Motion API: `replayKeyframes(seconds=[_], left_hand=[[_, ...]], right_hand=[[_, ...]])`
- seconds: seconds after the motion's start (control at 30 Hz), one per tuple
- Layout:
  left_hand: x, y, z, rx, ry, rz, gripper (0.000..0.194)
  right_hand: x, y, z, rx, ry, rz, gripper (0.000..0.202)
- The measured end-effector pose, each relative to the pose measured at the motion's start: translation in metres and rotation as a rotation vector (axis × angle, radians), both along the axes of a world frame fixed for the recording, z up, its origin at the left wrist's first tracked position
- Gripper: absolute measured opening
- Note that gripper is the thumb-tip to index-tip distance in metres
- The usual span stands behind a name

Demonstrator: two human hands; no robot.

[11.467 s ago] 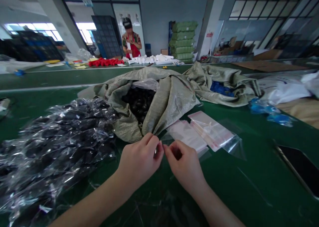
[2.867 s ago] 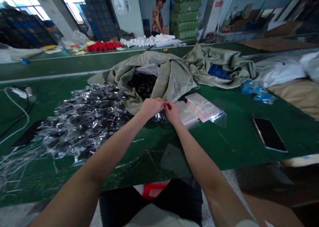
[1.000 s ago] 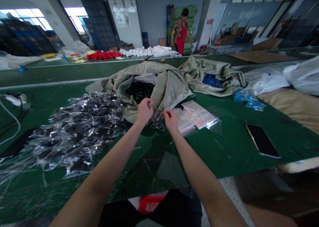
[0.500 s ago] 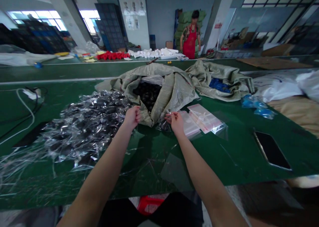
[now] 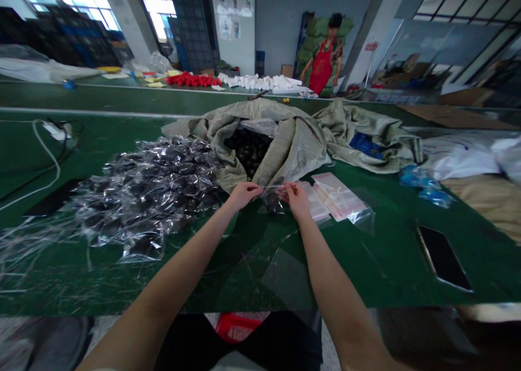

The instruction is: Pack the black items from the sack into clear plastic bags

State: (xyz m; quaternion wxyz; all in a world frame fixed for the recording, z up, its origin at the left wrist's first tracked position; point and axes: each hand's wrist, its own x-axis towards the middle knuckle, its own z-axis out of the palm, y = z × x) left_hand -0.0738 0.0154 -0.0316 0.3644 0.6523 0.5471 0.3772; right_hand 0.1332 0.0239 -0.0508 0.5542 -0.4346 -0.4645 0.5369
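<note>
Between my hands hangs a clear plastic bag [image 5: 272, 203] with something dark inside. My left hand [image 5: 246, 193] pinches its upper left edge, fingers closed. On the other side my right hand [image 5: 296, 197] grips its upper right edge. Just beyond them lies an open woven sack [image 5: 293, 148] full of dark, rounded pieces [image 5: 249, 149]. To the left spreads a heap of filled clear bags [image 5: 150, 186] holding black items. Beside my right hand rests a stack of flat clear bags [image 5: 340, 196].
A phone [image 5: 443, 256] lies at the right. Behind it are small blue bagged items [image 5: 425, 184] and another woven sack [image 5: 391, 138] with blue contents. A white cable [image 5: 51, 159] runs along the left. A person in a red apron [image 5: 322, 67] stands beyond the far table.
My left hand has moved right, from beside the sack to the bag's edge, and now pinches it. My right hand stays at the bag. The view has shifted slightly.
</note>
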Motion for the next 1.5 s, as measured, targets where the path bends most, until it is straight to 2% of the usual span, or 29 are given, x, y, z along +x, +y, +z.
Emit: replayKeyframes(seconds=[0.2,0.4,0.5,0.6,0.7,0.8,0.9,1.03,1.13,1.23,1.5], left_hand=[[-0.005,0.003,-0.005,0.050,0.020,0.020,0.033],[-0.005,0.002,-0.011,0.214,0.042,0.019,0.025],[-0.005,0.000,-0.010,0.225,0.013,0.024,0.023],[-0.005,-0.003,-0.003,0.120,-0.051,0.112,0.027],[-0.005,-0.006,0.010,-0.106,-0.117,0.182,0.040],[-0.002,-0.011,0.021,-0.279,-0.098,0.136,0.054],[0.001,-0.016,0.028,-0.328,0.000,0.077,0.051],[0.003,-0.020,0.024,-0.375,-0.038,0.019,0.046],[0.002,-0.020,0.016,-0.430,-0.137,-0.004,0.044],[0.001,-0.020,0.011,-0.462,-0.227,-0.012,0.041],[0.000,-0.028,0.003,-0.545,-0.309,-0.049,0.039]], right_hand=[[0.008,0.002,-0.002,-0.011,0.014,0.112,0.030],[0.012,0.004,-0.008,0.018,-0.085,0.070,0.016],[0.011,0.003,-0.009,0.051,-0.117,0.076,0.013],[0.009,0.002,-0.009,0.063,-0.153,0.074,0.014],[0.010,0.003,-0.010,0.072,-0.189,0.071,0.020],[0.011,0.004,-0.012,0.109,-0.260,0.067,0.024],[0.012,0.007,-0.016,0.121,-0.253,0.071,0.021],[0.012,0.008,-0.016,0.089,-0.178,0.091,0.015],[0.014,0.007,-0.013,0.070,-0.169,0.119,0.027],[0.016,0.005,-0.010,0.084,-0.267,0.138,0.032],[0.015,0.005,-0.015,0.098,-0.305,0.096,0.018]])
